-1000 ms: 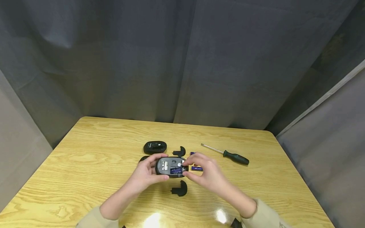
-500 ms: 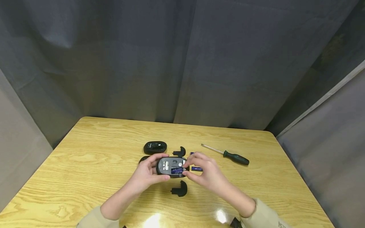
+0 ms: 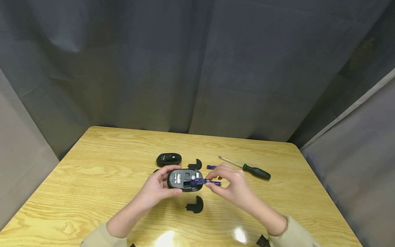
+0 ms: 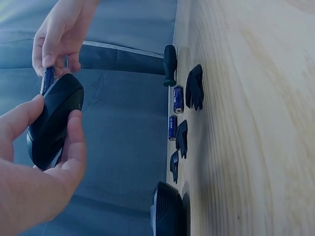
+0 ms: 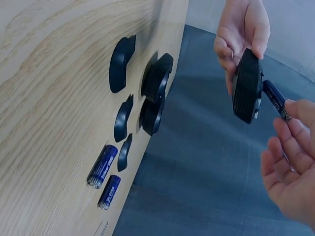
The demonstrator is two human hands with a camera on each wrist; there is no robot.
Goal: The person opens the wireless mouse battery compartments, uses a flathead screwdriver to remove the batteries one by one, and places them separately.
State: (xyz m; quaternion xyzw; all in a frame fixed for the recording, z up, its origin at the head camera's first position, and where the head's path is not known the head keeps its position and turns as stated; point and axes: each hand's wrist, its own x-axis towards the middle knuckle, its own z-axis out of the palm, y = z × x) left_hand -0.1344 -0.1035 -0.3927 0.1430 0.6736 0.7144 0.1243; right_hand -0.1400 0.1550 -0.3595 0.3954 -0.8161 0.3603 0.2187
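Note:
My left hand [image 3: 154, 188] grips a black computer mouse [image 3: 177, 178] above the table, its underside with the label turned up. A dark battery slot [image 3: 187, 184] shows in that underside. Between thumb and fingers, my right hand [image 3: 236, 181] pinches one end of a blue battery [image 3: 197, 182]. The battery points at the mouse and lies over the slot's right part in the head view. From the right wrist, the far end of the battery [image 5: 276, 100] is right at the underside of the mouse [image 5: 247, 88], tilted away from it.
A second mouse [image 3: 168, 159] lies upside down behind the left hand; a third mouse [image 5: 150, 115] shows beside it from the right wrist. Curved black battery covers [image 3: 195, 205] and two blue batteries [image 5: 102, 166] lie on the table. A green-handled screwdriver [image 3: 256, 172] lies at the right.
The battery has come up out of the mouse's slot and shifted right, pinched in my right hand, which moved right with it. My left hand keeps the mouse nearly where it was.

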